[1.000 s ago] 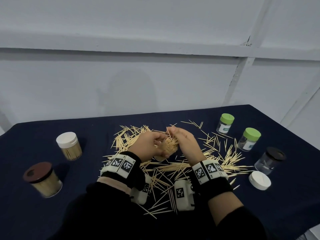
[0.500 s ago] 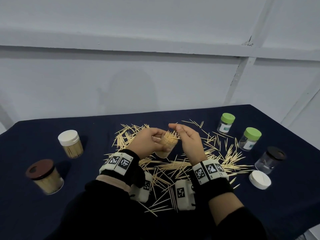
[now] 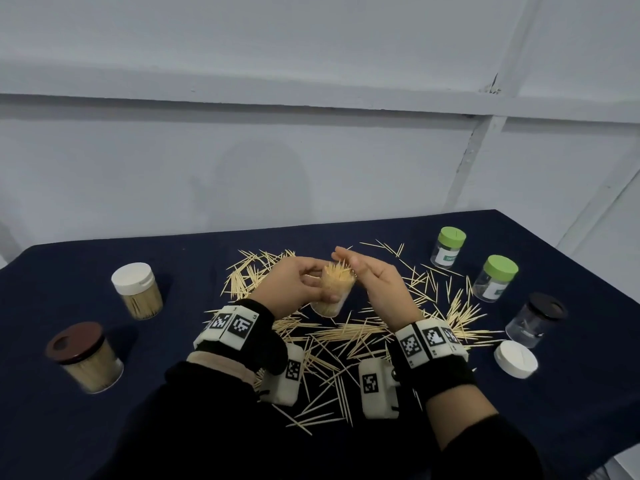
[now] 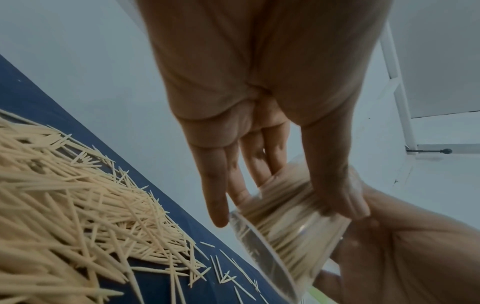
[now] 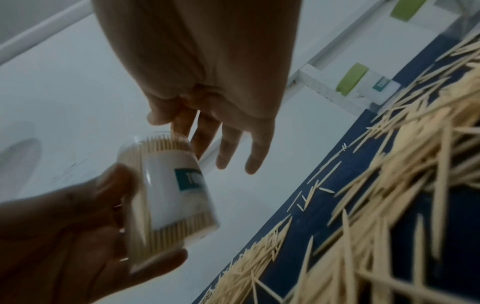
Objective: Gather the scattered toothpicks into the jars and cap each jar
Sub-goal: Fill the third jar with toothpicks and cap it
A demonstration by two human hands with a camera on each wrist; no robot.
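The held jar (image 3: 333,294) carries a white label with a teal patch (image 5: 189,178) whose writing starts with "T"; the rest is too blurred to read. The two green-lidded jars (image 3: 447,247) (image 3: 494,278) at the right bear similar labels, unreadable.

The left hand (image 3: 292,284) holds the uncapped jar above the middle of the table (image 3: 588,393), thumb and fingers curled round its clear wall. The jar is packed with toothpicks whose tips stick out of its mouth. The right hand (image 3: 375,284) is beside the mouth with fingers nearly straight and loosely spread, gripping nothing; its fingertips (image 5: 233,158) lie close to the toothpick tips, and whether they touch is unclear.

Scattered toothpicks (image 3: 346,336) cover the dark cloth under both hands. A white cap (image 3: 515,358) lies loose at the right.
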